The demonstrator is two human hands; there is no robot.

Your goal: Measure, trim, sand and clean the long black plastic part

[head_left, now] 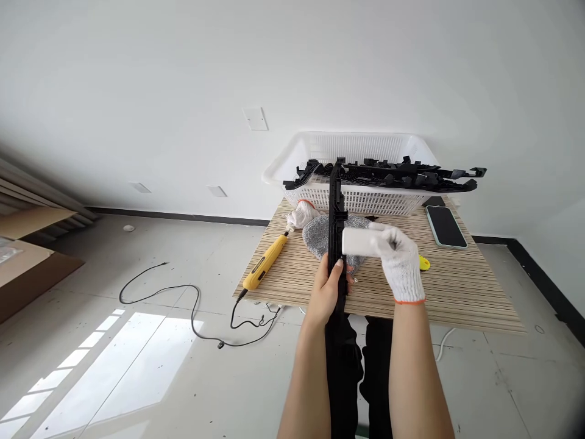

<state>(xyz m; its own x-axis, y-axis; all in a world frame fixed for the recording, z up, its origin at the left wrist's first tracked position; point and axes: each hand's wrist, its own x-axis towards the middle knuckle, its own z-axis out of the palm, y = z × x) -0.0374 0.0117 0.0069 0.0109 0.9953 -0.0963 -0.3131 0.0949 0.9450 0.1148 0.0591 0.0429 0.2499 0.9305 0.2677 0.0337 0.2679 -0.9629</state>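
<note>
Black plastic strip (337, 244) stands upright in front of the white basket (351, 198), gripped low by the bare left hand (329, 291). Just beside it, the gloved right hand (398, 261) pinches a white block (359, 241) against the strip, above the table (457, 286).

A laundry-style basket (365, 198) sits at the far edge of the table (457, 292), with long plastic parts (393, 174) lying across its rim and jutting out to the right. Just before the basket lie a glove (301, 214) and a folded cloth (317, 235), with a corded rotary tool (265, 263) to their left near the table's left edge and a phone (445, 227) to the right. The tool's cable (183, 299) trails off onto the floor to the left, and a cardboard box (27, 262) stands at the far left.
</note>
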